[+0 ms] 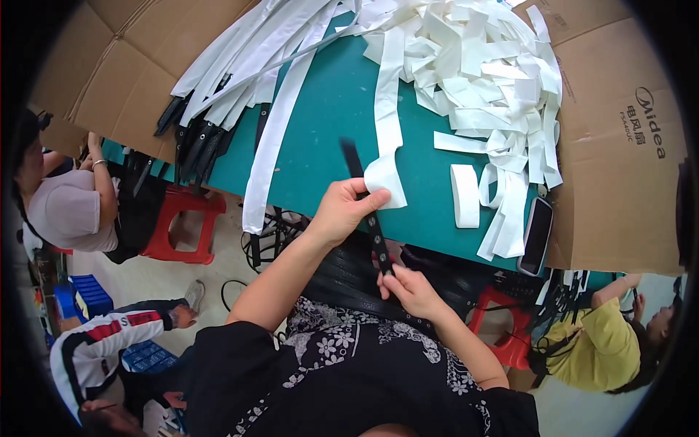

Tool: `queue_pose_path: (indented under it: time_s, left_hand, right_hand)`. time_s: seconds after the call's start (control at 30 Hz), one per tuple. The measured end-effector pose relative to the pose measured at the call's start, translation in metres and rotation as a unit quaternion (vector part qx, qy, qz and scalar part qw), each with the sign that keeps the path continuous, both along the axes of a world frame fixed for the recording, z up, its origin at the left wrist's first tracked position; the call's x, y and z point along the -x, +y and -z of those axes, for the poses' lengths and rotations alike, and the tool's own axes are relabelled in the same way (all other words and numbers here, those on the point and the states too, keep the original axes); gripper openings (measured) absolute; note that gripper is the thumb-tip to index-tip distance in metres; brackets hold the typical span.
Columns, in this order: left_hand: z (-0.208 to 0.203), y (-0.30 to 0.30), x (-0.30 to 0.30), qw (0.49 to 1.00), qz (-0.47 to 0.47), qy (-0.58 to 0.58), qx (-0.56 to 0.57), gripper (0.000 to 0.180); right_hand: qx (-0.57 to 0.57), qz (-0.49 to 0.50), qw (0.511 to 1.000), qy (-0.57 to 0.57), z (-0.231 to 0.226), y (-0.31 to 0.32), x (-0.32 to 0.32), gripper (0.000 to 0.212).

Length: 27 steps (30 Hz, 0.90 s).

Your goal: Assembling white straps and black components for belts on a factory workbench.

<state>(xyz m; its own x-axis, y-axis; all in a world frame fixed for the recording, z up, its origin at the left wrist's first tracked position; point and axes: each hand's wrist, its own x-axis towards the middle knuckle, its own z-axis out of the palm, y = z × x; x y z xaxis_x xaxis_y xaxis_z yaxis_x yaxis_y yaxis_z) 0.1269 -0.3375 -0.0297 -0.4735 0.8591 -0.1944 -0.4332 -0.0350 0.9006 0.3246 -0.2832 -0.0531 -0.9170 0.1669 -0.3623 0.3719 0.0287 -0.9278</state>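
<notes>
Head view: left hand (348, 210) pinches white strip (387, 178) at black strap (377, 239); right hand (411, 293), five o'clock, grips strap; uneven pull risks skew.

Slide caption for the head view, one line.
Left hand holding a white strip and a black eyeleted strap, right hand gripping the strap nearer the body.
</notes>
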Motion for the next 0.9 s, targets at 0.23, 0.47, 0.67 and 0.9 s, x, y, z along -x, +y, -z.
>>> queue_pose_path:
  time_s: [0.23,0.47,0.67,0.9]
  left_hand:
    - [0.007,0.007,-0.011,0.999,0.044,-0.016,0.003,0.022]
    - [0.002,0.009,-0.015,0.999,-0.008,-0.034,0.03,0.024]
    - [0.004,0.006,0.003,0.997,-0.032,-0.067,0.031,0.021]
    - [0.016,0.008,-0.014,0.986,-0.036,-0.162,0.023,0.021]
  right_hand:
    - [0.078,-0.093,0.992,0.026,0.016,0.016,-0.022,0.024]
    - [0.258,0.129,0.952,0.101,-0.013,0.009,0.039,0.022]
    - [0.136,0.217,0.962,0.095,-0.015,-0.004,-0.014,0.017]
    - [-0.044,0.242,0.968,0.054,-0.056,-0.002,0.0,0.023]
